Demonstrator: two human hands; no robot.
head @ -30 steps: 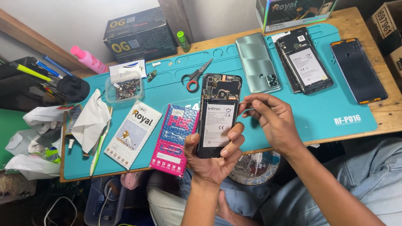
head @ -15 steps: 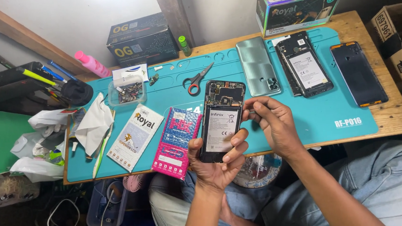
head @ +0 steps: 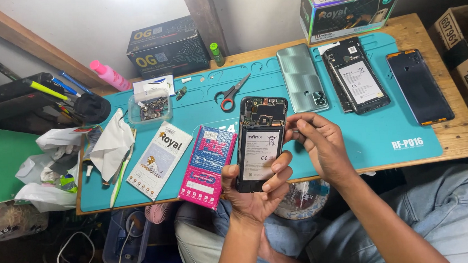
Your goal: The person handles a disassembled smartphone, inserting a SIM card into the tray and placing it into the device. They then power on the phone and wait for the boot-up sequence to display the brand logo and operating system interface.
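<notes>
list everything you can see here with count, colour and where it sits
opened phone: 1, black, back off, held above mat's front edge
mat: 1, teal, covering wooden table
scissors: 1, red-handled, mat centre back
back cover: 1, grey-green, mat right of centre
second opened phone: 1, black, beside cover
screen panel: 1, dark, mat's right end
flat packets: 2, white and pink, mat front left
parts tub: 1, clear, mat back left
left hand: gripping opened phone
right hand: at phone's right edge

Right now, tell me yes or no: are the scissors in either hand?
No: the scissors lie on the mat, while the left hand holds the opened phone and the right hand works at its edge.
</notes>
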